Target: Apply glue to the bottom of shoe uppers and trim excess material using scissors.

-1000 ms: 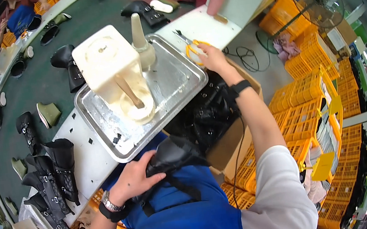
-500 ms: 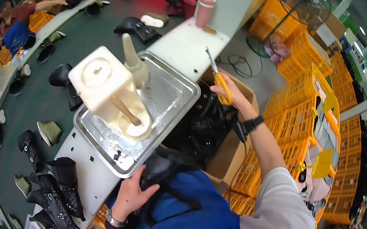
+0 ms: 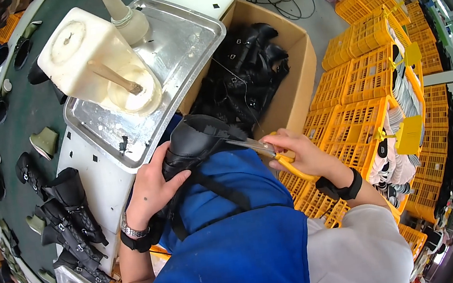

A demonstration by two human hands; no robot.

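Note:
My left hand (image 3: 151, 187) is closed on a black leather boot upper (image 3: 190, 145), held over my lap with its rounded end turned away from me. A black strap hangs from it across the blue apron (image 3: 250, 235). In my right hand (image 3: 303, 153) are scissors with yellow handles (image 3: 294, 169). Their blades meet the ragged edge of the boot upper; whether they are cutting cannot be seen. Just beyond my hands, a cardboard box (image 3: 297, 83) holds several black buckled boot uppers (image 3: 248, 70).
A metal tray (image 3: 190, 40) on the white table carries a cream container (image 3: 83, 51) with a brush (image 3: 115, 76) and a pointed bottle (image 3: 134, 25). Black boot uppers (image 3: 72, 227) lie at the left. Yellow crates (image 3: 345, 131) stand stacked to the right.
The scissors have come down and left from over the box to the boot upper's edge. My head view has shifted, showing more of the box and the lap.

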